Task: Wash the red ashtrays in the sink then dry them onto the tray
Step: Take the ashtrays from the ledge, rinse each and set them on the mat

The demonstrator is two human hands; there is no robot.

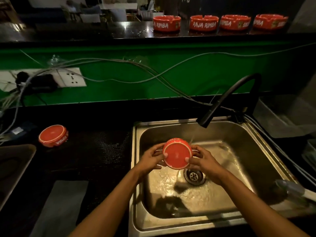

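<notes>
Both hands, left & right, grip red ashtray upside down over sink. Faucet water hits its far rim. 2nd ashtray inverted on surface, left.

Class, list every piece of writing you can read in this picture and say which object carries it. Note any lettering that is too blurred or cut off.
"RAJA RIMBA": second shelf ashtray.
"A RIMBA", start cut off: first shelf ashtray.
"RIMBA", partly hidden: third shelf ashtray and fourth shelf ashtray.
Upside-down white letters on the counter ashtray: too blurred.
Rim lettering on the held ashtray, gripped by left hand and right hand: too small.
</notes>
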